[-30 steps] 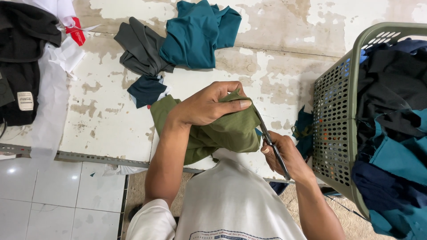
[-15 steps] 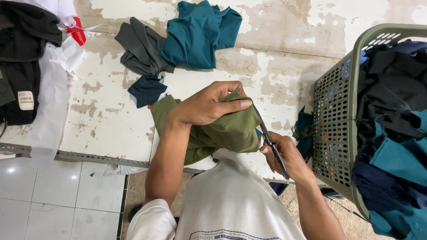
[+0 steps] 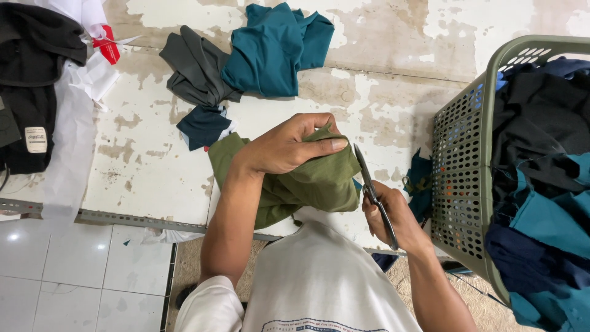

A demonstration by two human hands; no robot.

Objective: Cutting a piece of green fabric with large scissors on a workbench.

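The left hand (image 3: 289,147) bunches an olive-green garment (image 3: 307,184) at the near edge of the desk (image 3: 141,178), its fingers (image 3: 329,145) clenched over a gathered fold at the top of the cloth, thumb pressed flat along the ridge. The right hand (image 3: 390,212) grasps a pair of scissors (image 3: 369,187), fingers closed around the handles, with the blades pointing up and touching the right side of the fold; whether the blades are parted cannot be told from here.

The olive-green garment looks light, soft and limp: it sags and creases under its own weight, part of it resting on the desk and part hanging over the near edge toward the person's lap. Cloth like this will slide and fold rather than hold a shape, so it probably handles best pinched in a bunch close to the spot being worked, as the left hand does, keeping that ridge taut against the blades.

To the right, standing beside the desk, a grey-green perforated laundry basket (image 3: 461,184) is heaped above its rim with more soft clothes in black, teal and navy. Toward the far edge of the desk lie a teal garment (image 3: 276,49) and a dark grey garment (image 3: 196,67), touching each other. At the left edge lie black clothes (image 3: 34,67) and white fabric (image 3: 74,129).
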